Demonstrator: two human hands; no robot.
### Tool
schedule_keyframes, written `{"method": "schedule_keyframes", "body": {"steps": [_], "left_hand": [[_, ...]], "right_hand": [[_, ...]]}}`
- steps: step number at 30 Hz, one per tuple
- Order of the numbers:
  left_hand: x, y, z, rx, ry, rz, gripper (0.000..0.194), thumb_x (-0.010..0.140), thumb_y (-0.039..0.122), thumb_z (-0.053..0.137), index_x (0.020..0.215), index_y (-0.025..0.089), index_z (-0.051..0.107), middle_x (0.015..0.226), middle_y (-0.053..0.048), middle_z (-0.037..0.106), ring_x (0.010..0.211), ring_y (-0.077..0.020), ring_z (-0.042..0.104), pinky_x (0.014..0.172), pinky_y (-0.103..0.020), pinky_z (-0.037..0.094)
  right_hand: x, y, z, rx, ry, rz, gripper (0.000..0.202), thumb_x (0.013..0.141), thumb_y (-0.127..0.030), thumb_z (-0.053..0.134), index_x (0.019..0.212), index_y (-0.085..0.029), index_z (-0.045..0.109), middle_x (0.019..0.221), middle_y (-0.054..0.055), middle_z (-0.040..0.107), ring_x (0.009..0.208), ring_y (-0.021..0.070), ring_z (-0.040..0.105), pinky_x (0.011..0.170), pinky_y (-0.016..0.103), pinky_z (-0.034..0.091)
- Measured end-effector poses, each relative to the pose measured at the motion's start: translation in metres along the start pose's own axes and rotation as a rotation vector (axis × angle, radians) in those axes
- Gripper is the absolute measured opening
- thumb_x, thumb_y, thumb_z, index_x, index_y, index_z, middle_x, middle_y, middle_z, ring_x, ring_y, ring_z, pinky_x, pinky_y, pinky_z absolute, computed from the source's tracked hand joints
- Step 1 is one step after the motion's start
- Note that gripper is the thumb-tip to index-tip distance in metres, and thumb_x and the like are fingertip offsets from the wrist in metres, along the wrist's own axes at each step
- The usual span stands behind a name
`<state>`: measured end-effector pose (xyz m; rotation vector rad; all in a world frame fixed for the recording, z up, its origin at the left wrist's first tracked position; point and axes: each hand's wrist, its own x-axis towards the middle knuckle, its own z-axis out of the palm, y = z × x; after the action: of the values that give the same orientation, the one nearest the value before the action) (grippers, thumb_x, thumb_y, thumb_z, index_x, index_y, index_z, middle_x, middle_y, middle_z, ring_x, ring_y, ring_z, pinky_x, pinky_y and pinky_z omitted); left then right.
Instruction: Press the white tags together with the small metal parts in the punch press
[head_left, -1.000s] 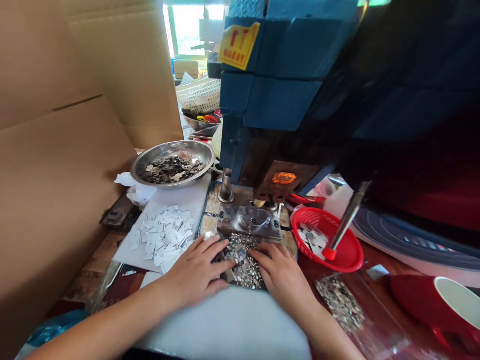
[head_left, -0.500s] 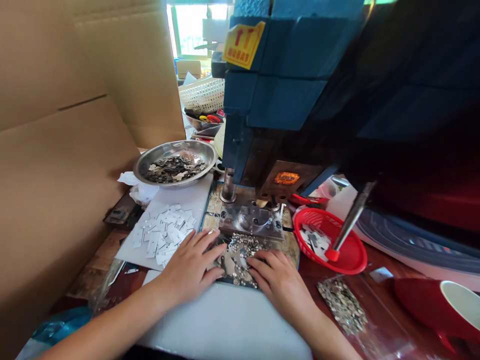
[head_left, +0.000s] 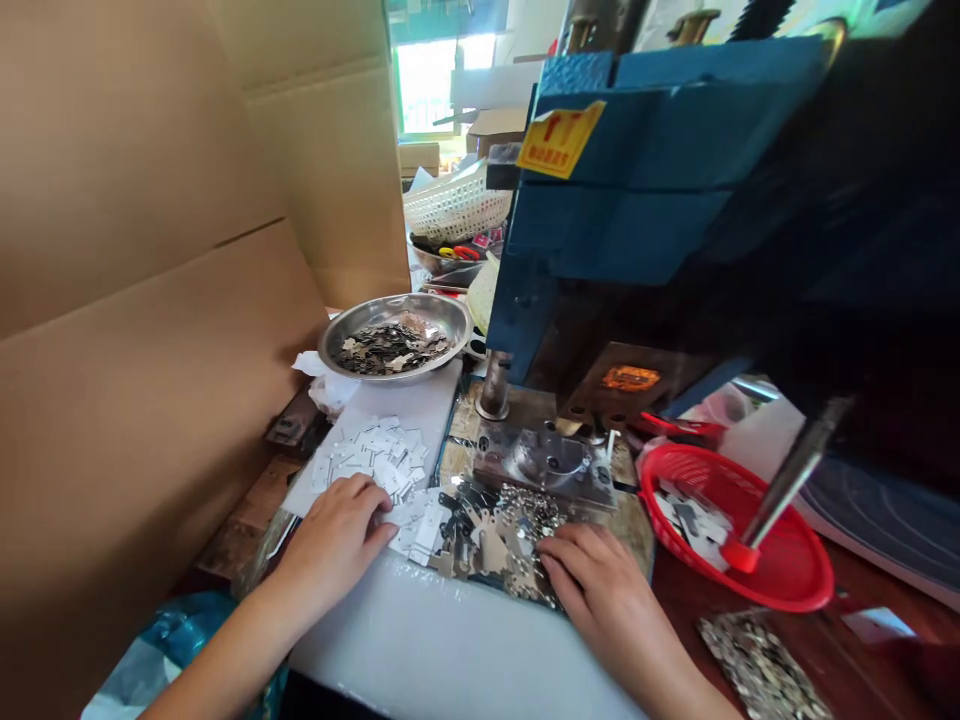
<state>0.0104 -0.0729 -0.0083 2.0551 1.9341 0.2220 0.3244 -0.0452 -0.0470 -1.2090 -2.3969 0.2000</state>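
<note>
My left hand point(head_left: 337, 540) rests at the near edge of a pile of flat white metal plates point(head_left: 386, 452), its fingers bent and its thumb apart. My right hand point(head_left: 600, 572) lies low over a heap of small shiny metal parts point(head_left: 531, 508), fingertips drawn together; whatever is between them is hidden. Between the hands lie flat silvery plates with cut-out edges point(head_left: 493, 548) and some dark strips point(head_left: 465, 500). Just behind stands the metal die point(head_left: 551, 462) of a blue press point(head_left: 600, 235).
A steel bowl point(head_left: 326, 350) of thin metal pieces stands behind the white pile. At the right, a red basket point(head_left: 795, 570) holds white plates and a red-tipped metal lever passes over it. A bag of small parts point(head_left: 761, 665) lies nearby. Tall cardboard point(head_left: 150, 180) walls the left.
My left hand has moved left, off the silvery plates and onto the edge of the white pile. The right hand stays by the small parts. The whole view has shifted.
</note>
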Motion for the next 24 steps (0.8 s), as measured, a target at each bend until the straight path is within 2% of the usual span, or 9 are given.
{"method": "schedule_keyframes", "body": {"steps": [4,8,10,14,18,22,24], "left_hand": [[0.003,0.004,0.001,-0.045,0.029,0.013,0.011,0.083,0.028,0.054,0.088,0.021,0.061,0.095,-0.005,0.06,0.092,-0.0234,0.055,0.081,-0.037,0.042],[0.001,0.003,0.004,-0.136,0.003,-0.015,0.009,0.083,0.026,0.052,0.082,0.021,0.06,0.085,-0.002,0.063,0.083,-0.0214,0.058,0.073,-0.033,0.044],[0.001,0.002,0.008,-0.189,0.013,-0.032,0.014,0.084,0.027,0.051,0.091,0.022,0.061,0.087,-0.003,0.065,0.082,-0.0211,0.06,0.072,-0.033,0.045],[0.009,0.002,0.015,-0.331,0.095,0.04,0.035,0.088,0.026,0.044,0.121,0.025,0.056,0.101,-0.005,0.065,0.093,-0.0206,0.061,0.084,-0.036,0.047],[0.025,0.02,0.014,-0.56,0.06,0.066,0.034,0.088,0.026,0.045,0.119,0.025,0.058,0.113,-0.006,0.063,0.106,-0.0221,0.057,0.093,-0.039,0.045],[0.043,0.048,0.008,-0.813,-0.098,-0.061,0.052,0.08,0.018,0.05,0.131,0.025,0.048,0.104,-0.004,0.065,0.088,-0.0198,0.063,0.078,-0.035,0.052],[0.05,0.059,0.006,-0.881,-0.166,-0.048,0.059,0.078,0.014,0.049,0.135,0.027,0.043,0.098,-0.003,0.065,0.083,-0.0173,0.063,0.075,-0.032,0.053]], "right_hand": [[-0.002,-0.003,-0.002,0.05,0.032,0.034,0.018,0.089,-0.028,0.047,0.089,-0.023,0.064,0.089,0.005,0.065,0.083,0.0204,0.06,0.072,0.036,0.048],[0.0,0.002,-0.009,0.059,0.179,0.1,0.017,0.09,-0.029,0.047,0.087,-0.022,0.062,0.084,0.005,0.065,0.08,0.02,0.06,0.072,0.036,0.048],[0.008,0.009,-0.015,0.028,0.257,0.147,0.018,0.09,-0.03,0.047,0.084,-0.021,0.062,0.081,0.004,0.065,0.078,0.0202,0.059,0.072,0.036,0.047],[0.041,0.024,-0.024,-0.047,0.367,0.198,0.02,0.09,-0.03,0.047,0.082,-0.02,0.062,0.08,0.005,0.065,0.078,0.0206,0.058,0.074,0.036,0.044],[0.075,0.03,-0.02,-0.144,0.355,0.173,0.022,0.089,-0.025,0.047,0.081,-0.018,0.066,0.078,0.006,0.065,0.077,0.0211,0.055,0.073,0.035,0.043],[0.08,0.026,-0.016,-0.234,0.281,0.177,0.024,0.089,-0.027,0.048,0.086,-0.02,0.071,0.083,0.008,0.065,0.084,0.0236,0.055,0.075,0.038,0.043],[0.073,0.024,-0.018,-0.227,0.262,0.161,0.024,0.089,-0.031,0.049,0.098,-0.023,0.071,0.094,0.008,0.065,0.091,0.0246,0.054,0.079,0.04,0.045]]}}
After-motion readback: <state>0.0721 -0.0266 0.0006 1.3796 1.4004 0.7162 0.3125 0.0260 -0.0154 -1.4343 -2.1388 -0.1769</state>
